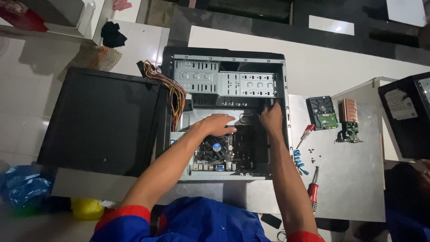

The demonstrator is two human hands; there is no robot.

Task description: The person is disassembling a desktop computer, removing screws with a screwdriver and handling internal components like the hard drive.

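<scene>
While the opened black metal computer case lies on the pale desk, the left hand rests flat, fingers loose, above the green motherboard; the right hand reaches inside, its grip unclear.

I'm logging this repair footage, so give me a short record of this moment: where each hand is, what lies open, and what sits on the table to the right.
setting: open desktop computer case lying on its side on a white table
left hand: resting inside the case, above the CPU cooler fan
right hand: reaching into the case near the drive bay edge
removed panel: black side panel left of the case
loose parts: hard drive, expansion card, small screws
tools: two red-handled screwdrivers
</scene>
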